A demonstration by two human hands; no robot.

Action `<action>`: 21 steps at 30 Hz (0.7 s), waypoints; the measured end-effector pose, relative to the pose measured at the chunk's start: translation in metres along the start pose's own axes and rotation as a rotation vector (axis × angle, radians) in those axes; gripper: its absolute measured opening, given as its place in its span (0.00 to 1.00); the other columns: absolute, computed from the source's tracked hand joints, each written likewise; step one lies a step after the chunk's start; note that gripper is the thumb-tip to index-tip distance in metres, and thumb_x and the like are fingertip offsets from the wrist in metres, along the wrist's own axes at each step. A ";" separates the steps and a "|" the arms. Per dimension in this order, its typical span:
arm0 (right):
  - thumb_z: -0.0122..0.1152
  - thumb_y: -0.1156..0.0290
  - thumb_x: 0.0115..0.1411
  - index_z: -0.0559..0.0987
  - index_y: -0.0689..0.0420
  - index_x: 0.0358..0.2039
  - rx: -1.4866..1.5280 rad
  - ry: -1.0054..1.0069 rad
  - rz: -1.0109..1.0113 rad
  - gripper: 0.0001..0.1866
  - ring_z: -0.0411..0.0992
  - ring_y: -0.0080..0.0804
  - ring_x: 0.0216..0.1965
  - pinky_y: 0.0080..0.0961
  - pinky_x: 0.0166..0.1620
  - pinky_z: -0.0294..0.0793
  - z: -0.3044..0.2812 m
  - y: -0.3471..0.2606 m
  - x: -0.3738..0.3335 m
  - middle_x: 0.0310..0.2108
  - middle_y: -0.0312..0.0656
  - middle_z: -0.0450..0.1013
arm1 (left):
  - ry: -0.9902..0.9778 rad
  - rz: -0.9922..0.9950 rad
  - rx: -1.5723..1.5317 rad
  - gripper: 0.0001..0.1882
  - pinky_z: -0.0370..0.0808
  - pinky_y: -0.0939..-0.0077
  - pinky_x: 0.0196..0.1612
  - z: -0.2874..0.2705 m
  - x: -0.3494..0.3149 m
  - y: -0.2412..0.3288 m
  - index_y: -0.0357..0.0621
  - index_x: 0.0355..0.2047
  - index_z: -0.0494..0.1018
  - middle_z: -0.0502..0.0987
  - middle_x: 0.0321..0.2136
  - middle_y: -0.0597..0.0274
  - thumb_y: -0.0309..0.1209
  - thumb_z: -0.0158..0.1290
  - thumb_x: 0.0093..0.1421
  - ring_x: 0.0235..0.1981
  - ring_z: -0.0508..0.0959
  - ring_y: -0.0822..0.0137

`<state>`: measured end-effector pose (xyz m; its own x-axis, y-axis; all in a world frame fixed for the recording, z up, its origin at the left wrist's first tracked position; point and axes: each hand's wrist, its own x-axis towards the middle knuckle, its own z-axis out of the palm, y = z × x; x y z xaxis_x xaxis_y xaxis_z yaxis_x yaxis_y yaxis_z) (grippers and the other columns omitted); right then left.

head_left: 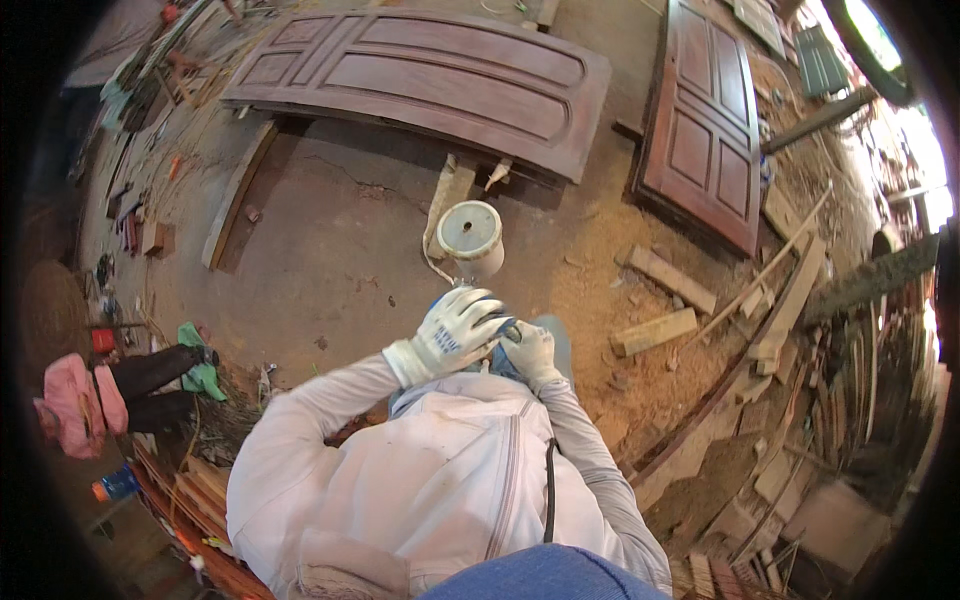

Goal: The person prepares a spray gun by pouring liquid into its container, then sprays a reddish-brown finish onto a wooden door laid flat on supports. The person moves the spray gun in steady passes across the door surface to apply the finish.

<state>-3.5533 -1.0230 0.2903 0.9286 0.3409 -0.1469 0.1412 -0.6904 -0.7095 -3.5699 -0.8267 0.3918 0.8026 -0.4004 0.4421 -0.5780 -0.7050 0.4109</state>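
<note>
Both hands wear white gloves with blue showing on the palm side, and they meet in front of my body. My left hand [455, 335] has its fingers curled toward the right one, back upward. Close beside it, my right hand [530, 352] is closed, thumb uppermost. A small dark part shows between the two, but what they grip is hidden. Just beyond the left hand stands a white cup [482, 262] with a round lid and a small dark hole. A bit of metal fitting shows under the cup, running toward the left hand. A pale hose [428, 255] curves along its left side.
A reddish-brown panelled door [450, 85] lies across wooden supports ahead; another door [700, 140] lies at the right. Wood blocks [655, 332] and sawdust cover the right-hand floor. A long beam [240, 195] rests at left. Pink clothing [75, 405] is at the far left.
</note>
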 end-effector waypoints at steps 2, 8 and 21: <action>0.63 0.57 0.51 0.80 0.52 0.27 -0.010 0.008 0.017 0.12 0.77 0.50 0.29 0.44 0.33 0.74 -0.013 0.008 0.001 0.26 0.48 0.77 | -0.167 0.211 -0.065 0.17 0.73 0.60 0.51 0.009 0.039 -0.012 0.48 0.42 0.75 0.76 0.40 0.61 0.30 0.60 0.51 0.44 0.76 0.58; 0.64 0.57 0.51 0.82 0.51 0.27 0.122 0.006 0.087 0.11 0.77 0.47 0.28 0.42 0.32 0.74 -0.060 0.031 0.037 0.24 0.46 0.77 | -0.922 0.116 -0.058 0.14 0.75 0.60 0.40 0.046 0.144 -0.031 0.47 0.40 0.73 0.79 0.35 0.57 0.36 0.56 0.53 0.39 0.80 0.55; 0.63 0.51 0.53 0.81 0.51 0.33 -0.016 -0.191 -0.129 0.17 0.78 0.44 0.34 0.40 0.36 0.75 -0.241 0.172 0.241 0.31 0.44 0.79 | -0.934 -0.064 -0.190 0.15 0.75 0.56 0.42 0.167 0.362 -0.090 0.42 0.46 0.69 0.78 0.36 0.50 0.34 0.48 0.61 0.39 0.79 0.49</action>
<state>-3.2222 -1.2137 0.2991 0.8211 0.5400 -0.1847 0.2611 -0.6431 -0.7199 -3.2027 -1.0064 0.3817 0.5791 -0.7278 -0.3674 -0.4772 -0.6680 0.5710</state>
